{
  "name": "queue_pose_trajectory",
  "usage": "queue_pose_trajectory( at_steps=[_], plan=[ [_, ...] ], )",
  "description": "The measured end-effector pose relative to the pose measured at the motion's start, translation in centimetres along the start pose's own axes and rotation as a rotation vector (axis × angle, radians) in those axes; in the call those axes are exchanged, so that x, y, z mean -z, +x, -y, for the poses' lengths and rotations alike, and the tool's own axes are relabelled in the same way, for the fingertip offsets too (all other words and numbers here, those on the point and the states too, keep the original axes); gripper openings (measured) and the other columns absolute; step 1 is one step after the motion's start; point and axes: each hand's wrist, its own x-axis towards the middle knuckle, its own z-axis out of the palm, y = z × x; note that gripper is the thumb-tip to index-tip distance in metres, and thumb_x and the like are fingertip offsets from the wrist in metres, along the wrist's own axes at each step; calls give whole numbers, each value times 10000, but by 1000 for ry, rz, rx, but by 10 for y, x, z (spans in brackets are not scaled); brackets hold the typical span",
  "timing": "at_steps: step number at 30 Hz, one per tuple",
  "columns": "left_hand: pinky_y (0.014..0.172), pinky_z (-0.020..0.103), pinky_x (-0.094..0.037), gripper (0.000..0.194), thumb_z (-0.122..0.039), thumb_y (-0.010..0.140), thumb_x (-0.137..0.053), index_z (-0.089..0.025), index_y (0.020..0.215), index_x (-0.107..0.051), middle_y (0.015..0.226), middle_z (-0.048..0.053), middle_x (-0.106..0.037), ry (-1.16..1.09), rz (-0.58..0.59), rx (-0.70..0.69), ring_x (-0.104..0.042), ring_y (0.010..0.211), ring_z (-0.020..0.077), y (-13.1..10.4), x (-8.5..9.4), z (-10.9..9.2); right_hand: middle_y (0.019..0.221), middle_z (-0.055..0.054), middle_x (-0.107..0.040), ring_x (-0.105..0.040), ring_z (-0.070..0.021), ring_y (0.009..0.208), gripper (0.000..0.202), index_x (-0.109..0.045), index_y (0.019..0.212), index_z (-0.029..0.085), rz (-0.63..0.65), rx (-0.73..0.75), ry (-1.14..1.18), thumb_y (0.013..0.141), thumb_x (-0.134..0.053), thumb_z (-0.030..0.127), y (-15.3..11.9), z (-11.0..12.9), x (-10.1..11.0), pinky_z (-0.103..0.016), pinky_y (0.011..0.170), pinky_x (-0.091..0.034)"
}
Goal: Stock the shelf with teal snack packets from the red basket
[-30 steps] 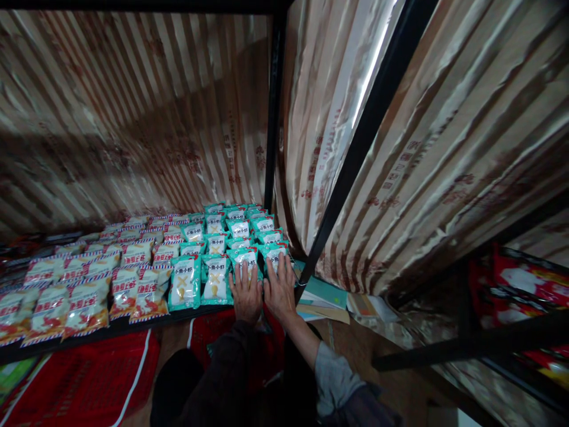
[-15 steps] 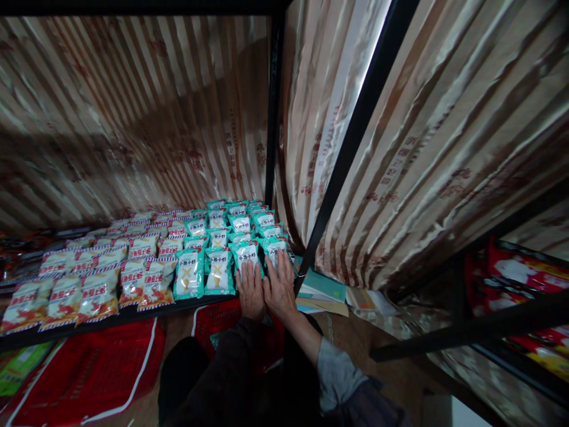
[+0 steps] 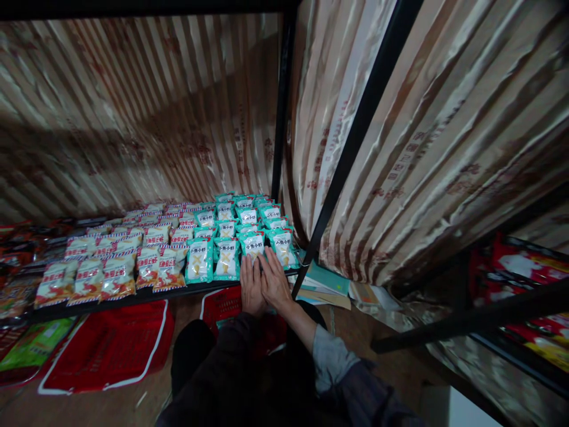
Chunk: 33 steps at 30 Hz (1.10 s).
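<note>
Teal-and-white snack bags stand in rows on the low black shelf. My left hand (image 3: 253, 290), fingers stretched out, lies against the lower part of a front teal snack bag (image 3: 252, 244). Close beside it is my right hand (image 3: 274, 283), also with extended fingers, its tips at the right side of that same bag. A second teal snack bag (image 3: 283, 246) stands uncovered just right of my right hand's fingertips. Neither hand is wrapped round a bag. To the left, more teal bags (image 3: 200, 261) adjoin rows of white-and-orange snack bags (image 3: 119, 276).
Red baskets (image 3: 113, 341) with white handles sit on the floor below the shelf edge. Black posts (image 3: 342, 172) and pleated curtains (image 3: 213, 112) enclose the corner. Booklets (image 3: 326, 281) lie right of the shelf; another rack with red packages (image 3: 528, 267) stands at far right.
My right hand has slid left off the rightmost front teal bag, uncovering it. My left hand stays at the neighbouring bag. The view has shifted slightly.
</note>
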Motion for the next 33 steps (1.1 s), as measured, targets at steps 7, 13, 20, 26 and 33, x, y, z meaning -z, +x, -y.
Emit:
queue_pose_trajectory(
  at_steps=[7, 13, 20, 26, 33],
  plan=[
    [1078, 504, -234, 639, -245, 869, -414, -138, 1434, -134, 1486, 164, -183, -54, 99, 26, -46, 1382, 273, 11, 6, 4, 1473, -99, -256, -150, -214, 1377, 564, -333, 1374, 143, 5, 8, 41, 815, -335, 69, 12, -1, -4, -483, 1090, -287],
    [1071, 499, -242, 619, -237, 848, -447, -95, 1405, -218, 1472, 201, -197, -27, 115, 20, -32, 1381, 287, 9, 2, 2, 1449, -129, -305, -181, -217, 1370, 477, -353, 1362, 113, 35, -19, 14, 889, -323, 168, 27, -2, -2, -466, 1084, -302],
    [1071, 496, -243, 608, -213, 843, -450, -83, 1397, -234, 1474, 196, -198, -40, 96, 4, -29, 1383, 277, 8, 1, 4, 1434, -118, -339, -193, -214, 1366, 482, -359, 1362, 128, 70, -21, 24, 882, -323, 161, 26, -5, -7, -461, 1074, -319],
    [1095, 476, -199, 622, -192, 843, -426, -90, 1413, -200, 1463, 169, -251, 5, 87, 19, -73, 1382, 250, 7, -2, 4, 1435, -87, -342, -219, -185, 1358, 476, -371, 1357, 153, 79, -42, 37, 886, -304, 159, 23, -6, -5, -430, 1103, -272],
    [1094, 482, -212, 623, -175, 866, -370, -109, 1433, -118, 1467, 163, -242, 27, 68, 7, -79, 1379, 252, 8, 1, 0, 1445, -101, -324, -230, -193, 1354, 474, -380, 1352, 143, 60, -38, 47, 884, -307, 153, 20, -1, 1, -435, 1101, -273]
  ],
)
